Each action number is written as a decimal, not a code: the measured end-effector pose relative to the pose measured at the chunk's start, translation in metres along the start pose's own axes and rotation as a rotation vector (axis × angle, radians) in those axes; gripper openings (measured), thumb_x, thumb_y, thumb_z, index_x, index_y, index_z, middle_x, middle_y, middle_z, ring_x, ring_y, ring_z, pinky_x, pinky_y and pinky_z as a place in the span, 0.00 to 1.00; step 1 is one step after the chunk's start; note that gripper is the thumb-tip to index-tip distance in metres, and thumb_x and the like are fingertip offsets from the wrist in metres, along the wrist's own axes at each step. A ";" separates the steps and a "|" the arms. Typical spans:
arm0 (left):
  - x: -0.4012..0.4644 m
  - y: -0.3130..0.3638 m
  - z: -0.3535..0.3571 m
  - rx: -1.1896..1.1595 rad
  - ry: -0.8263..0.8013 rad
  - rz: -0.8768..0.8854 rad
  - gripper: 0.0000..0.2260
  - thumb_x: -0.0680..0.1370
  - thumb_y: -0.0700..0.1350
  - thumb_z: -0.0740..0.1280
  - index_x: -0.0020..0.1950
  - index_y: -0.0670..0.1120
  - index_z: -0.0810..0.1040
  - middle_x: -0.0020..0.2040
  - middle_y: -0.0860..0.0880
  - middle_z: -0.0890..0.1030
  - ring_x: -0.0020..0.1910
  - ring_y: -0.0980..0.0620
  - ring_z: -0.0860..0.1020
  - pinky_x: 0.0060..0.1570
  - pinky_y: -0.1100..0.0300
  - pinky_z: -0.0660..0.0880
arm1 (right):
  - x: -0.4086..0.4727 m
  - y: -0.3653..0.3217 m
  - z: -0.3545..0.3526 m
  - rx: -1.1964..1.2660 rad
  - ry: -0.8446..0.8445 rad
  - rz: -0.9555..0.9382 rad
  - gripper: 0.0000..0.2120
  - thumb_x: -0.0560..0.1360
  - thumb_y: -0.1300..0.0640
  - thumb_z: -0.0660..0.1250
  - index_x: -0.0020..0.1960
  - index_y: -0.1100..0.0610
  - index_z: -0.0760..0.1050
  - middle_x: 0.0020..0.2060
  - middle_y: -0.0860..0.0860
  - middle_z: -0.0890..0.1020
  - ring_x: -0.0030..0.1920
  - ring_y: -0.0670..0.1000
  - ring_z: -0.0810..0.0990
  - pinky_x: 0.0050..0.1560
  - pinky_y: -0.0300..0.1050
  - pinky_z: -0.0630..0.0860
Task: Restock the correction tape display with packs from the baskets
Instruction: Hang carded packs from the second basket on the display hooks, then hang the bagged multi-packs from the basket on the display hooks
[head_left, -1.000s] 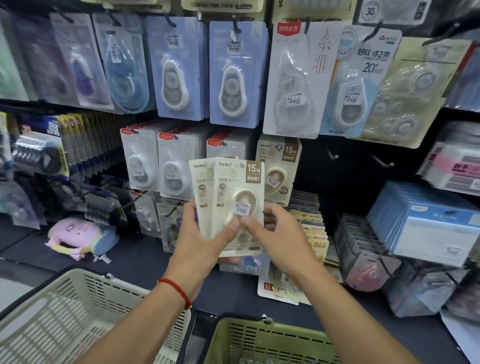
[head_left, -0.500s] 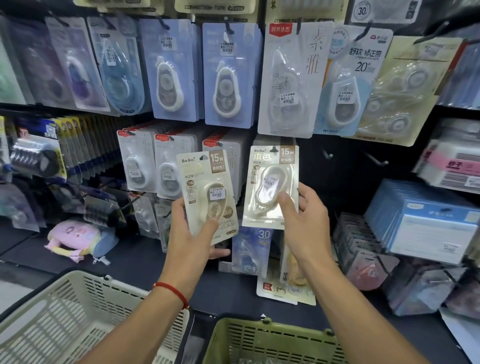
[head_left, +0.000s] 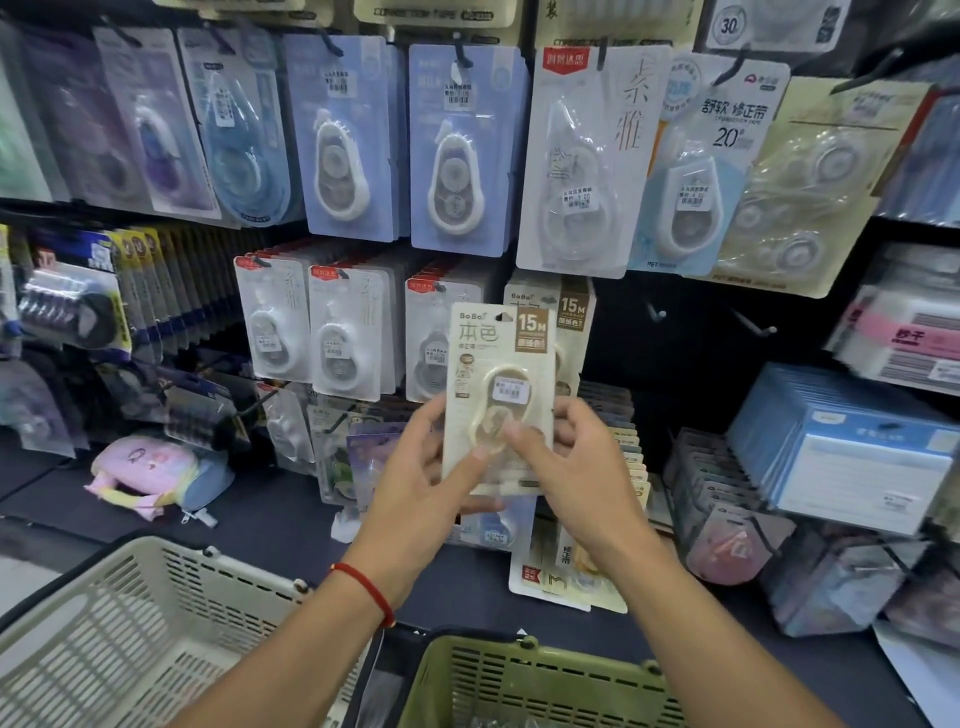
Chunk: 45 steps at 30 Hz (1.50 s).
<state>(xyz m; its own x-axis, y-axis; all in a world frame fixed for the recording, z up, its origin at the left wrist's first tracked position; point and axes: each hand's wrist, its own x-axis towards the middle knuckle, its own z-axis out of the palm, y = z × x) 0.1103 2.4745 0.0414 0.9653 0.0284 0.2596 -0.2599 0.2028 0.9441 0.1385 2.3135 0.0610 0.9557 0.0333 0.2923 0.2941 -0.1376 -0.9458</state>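
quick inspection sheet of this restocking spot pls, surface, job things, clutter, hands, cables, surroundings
surface: dark shelf ledge below the pegboard, packs leaning along its back.
job's things: cream correction tape pack marked 15M, held upright in front of the matching hung pack; white basket at lower left, green basket at lower centre.
clutter: pink plush pouch lying on the ledge; loose packs lying flat near the green basket.
grippers: left hand and right hand both pinch the cream pack's lower half.
cables: nothing seen.
surroundings: two bare pegs right of the hung pack; blue boxed stock at right.
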 end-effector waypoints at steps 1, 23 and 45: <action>0.000 -0.001 0.001 0.005 0.007 0.005 0.26 0.80 0.40 0.72 0.76 0.54 0.71 0.60 0.52 0.85 0.59 0.48 0.85 0.49 0.50 0.86 | 0.001 0.000 -0.001 0.007 0.063 -0.014 0.12 0.78 0.48 0.75 0.58 0.46 0.77 0.51 0.44 0.88 0.50 0.45 0.88 0.52 0.52 0.85; 0.031 -0.010 0.011 0.765 0.153 0.194 0.28 0.82 0.42 0.68 0.82 0.51 0.67 0.83 0.56 0.62 0.82 0.59 0.57 0.81 0.60 0.53 | 0.020 0.007 -0.016 -0.918 0.315 -0.541 0.25 0.79 0.56 0.73 0.74 0.56 0.73 0.67 0.54 0.75 0.64 0.56 0.75 0.58 0.55 0.78; -0.029 -0.081 0.012 1.494 -0.765 -0.241 0.24 0.80 0.50 0.69 0.76 0.50 0.73 0.73 0.43 0.76 0.72 0.41 0.74 0.69 0.49 0.72 | -0.128 0.135 -0.158 -1.251 -0.401 0.491 0.19 0.83 0.52 0.65 0.72 0.57 0.72 0.67 0.57 0.74 0.67 0.61 0.76 0.63 0.53 0.75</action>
<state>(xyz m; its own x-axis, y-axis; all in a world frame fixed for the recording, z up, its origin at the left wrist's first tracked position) 0.1029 2.4457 -0.0401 0.8675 -0.3978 -0.2986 -0.3464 -0.9140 0.2111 0.0548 2.1339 -0.0815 0.9573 -0.0276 -0.2879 -0.0663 -0.9898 -0.1258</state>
